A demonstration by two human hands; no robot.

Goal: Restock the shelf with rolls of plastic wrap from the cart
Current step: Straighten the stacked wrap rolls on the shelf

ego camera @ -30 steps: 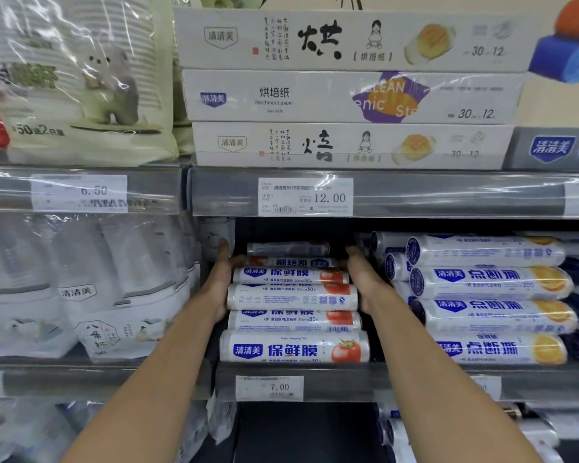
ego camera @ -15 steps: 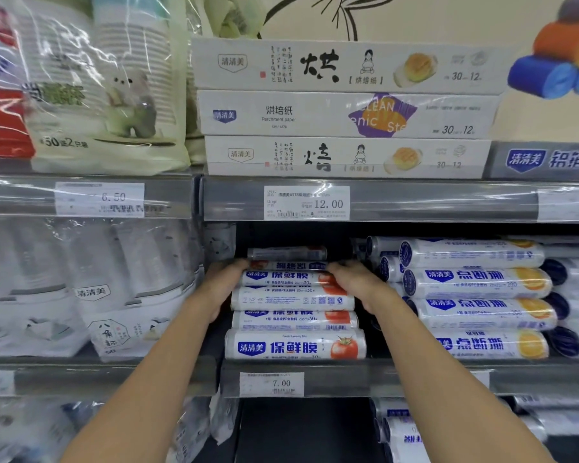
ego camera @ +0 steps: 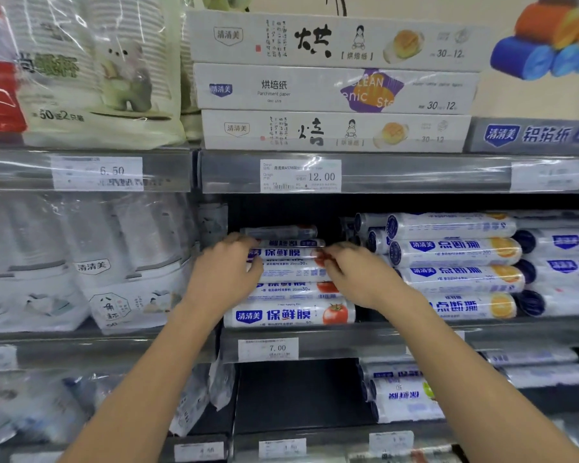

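Where two bare forearms reach up from the lower edge of the view, the left hand (ego camera: 224, 279) and the right hand (ego camera: 358, 279) are at the middle grey metal shelf (ego camera: 398, 339). At that shelf's front edge, directly above the white 7.00 price tag (ego camera: 268, 349), a white cylindrical plastic wrap roll with blue lettering and a red tomato print (ego camera: 288, 315) lies lengthwise along the edge. Rolls of the same kind are stacked on top of it. The upper roll (ego camera: 286, 252) of this stack is held at both ends: the left hand's fingers are curled round its left end and the right hand's fingers round its right end, clamped on it. The fingertips are blurred. Behind it, deeper on the shelf, lies a further dim roll (ego camera: 281, 231). Just beside the stack, toward the shelf's right end, white orange-printed rolls (ego camera: 455, 252) are piled. Toward the left end stand clear bags of white paper cups (ego camera: 91, 272). On the shelf above, three long white cardboard parchment paper boxes (ego camera: 335, 88) are stacked flat at its front edge
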